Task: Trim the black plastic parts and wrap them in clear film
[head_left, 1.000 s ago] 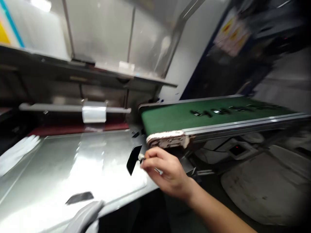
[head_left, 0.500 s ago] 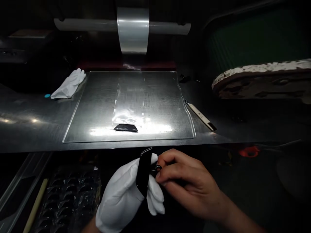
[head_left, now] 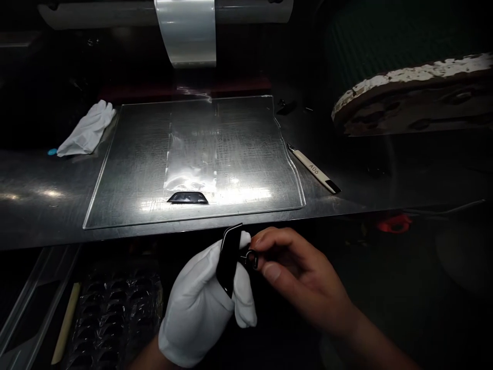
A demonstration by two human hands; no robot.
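My left hand [head_left: 200, 303], in a white glove, grips a glossy black panel [head_left: 230, 259] with slanted ends, held upright just below the bench edge. A small black loop-shaped piece [head_left: 252, 259] sticks out from the panel's right side. My bare right hand [head_left: 304, 277] is beside it, fingers curled with a gap between thumb and forefinger; the fingertips are at the loop. Ahead, a similar black panel [head_left: 188, 198] lies on the clear plate [head_left: 131, 149], by the front end of a clear film strip [head_left: 192, 154].
A craft knife marked A06 [head_left: 314, 168] lies right of the plate; a spare white glove [head_left: 88, 128] lies left. A film roll [head_left: 188, 36] hangs behind. Below left is a clear tray [head_left: 111, 313] with dark pieces. A green, white-edged machine part [head_left: 408, 77] juts in at right.
My right thumb and forefinger have parted, so more of the black loop shows. The view has tilted and shifted; my left hand still grips the panel.
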